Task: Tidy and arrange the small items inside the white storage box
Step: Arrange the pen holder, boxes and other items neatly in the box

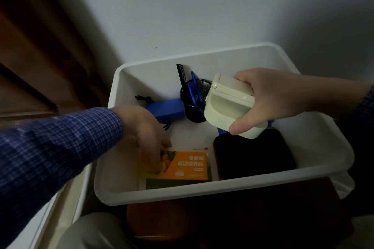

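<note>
Inside the white storage box (315, 135), left hand (147, 133) fingers press an orange packet (186, 166); right hand (271, 99) grips a cream case (228, 107) above.

You see a smooth white plastic storage box (315, 133). The pen cup (193, 112) is black metal mesh. The orange packet (188, 164) looks like glossy paper.

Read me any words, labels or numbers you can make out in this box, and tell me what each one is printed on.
Orange packet under the left hand: two lines of white Chinese characters, too blurred to read.
Same packet, small white labels below: too small to read.
White paper behind the packet: a thin line of print with a red mark, unreadable.
Cream case in the right hand: no text visible.
Blue block: no text visible.
</note>
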The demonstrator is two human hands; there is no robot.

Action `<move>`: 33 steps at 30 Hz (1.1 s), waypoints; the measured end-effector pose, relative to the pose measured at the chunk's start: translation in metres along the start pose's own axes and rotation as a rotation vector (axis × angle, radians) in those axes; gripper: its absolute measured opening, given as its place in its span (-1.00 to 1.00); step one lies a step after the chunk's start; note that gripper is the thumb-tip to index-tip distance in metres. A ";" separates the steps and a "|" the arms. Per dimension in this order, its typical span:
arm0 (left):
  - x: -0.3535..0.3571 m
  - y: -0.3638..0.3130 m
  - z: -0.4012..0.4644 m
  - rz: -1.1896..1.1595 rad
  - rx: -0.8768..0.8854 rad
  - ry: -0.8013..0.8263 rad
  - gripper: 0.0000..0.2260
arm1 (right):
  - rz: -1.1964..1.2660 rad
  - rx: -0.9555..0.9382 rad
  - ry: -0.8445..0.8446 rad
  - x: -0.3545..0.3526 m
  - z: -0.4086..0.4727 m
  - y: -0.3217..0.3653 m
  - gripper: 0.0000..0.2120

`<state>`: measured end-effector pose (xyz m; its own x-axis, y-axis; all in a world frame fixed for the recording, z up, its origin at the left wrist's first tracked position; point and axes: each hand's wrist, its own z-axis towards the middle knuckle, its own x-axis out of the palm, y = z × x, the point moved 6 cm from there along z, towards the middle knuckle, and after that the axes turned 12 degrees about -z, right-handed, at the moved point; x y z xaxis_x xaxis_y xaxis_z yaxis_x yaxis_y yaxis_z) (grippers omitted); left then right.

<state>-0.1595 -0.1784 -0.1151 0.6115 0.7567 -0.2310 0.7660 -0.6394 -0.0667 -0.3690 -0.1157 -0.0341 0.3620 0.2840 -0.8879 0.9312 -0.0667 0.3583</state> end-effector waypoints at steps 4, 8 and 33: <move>0.010 -0.005 0.006 0.129 -0.011 -0.077 -0.59 | 0.037 0.000 0.001 0.004 0.003 0.000 -0.38; 0.020 -0.012 0.012 0.131 0.055 -0.198 -0.65 | 0.024 -0.006 0.016 0.006 0.004 0.000 -0.40; 0.033 -0.007 0.001 -0.112 0.126 -0.404 -0.70 | -0.114 0.015 0.040 0.008 0.011 -0.010 -0.34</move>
<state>-0.1453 -0.1491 -0.1232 0.3802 0.7246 -0.5748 0.7778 -0.5868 -0.2251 -0.3750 -0.1237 -0.0479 0.2523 0.3282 -0.9103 0.9668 -0.0466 0.2512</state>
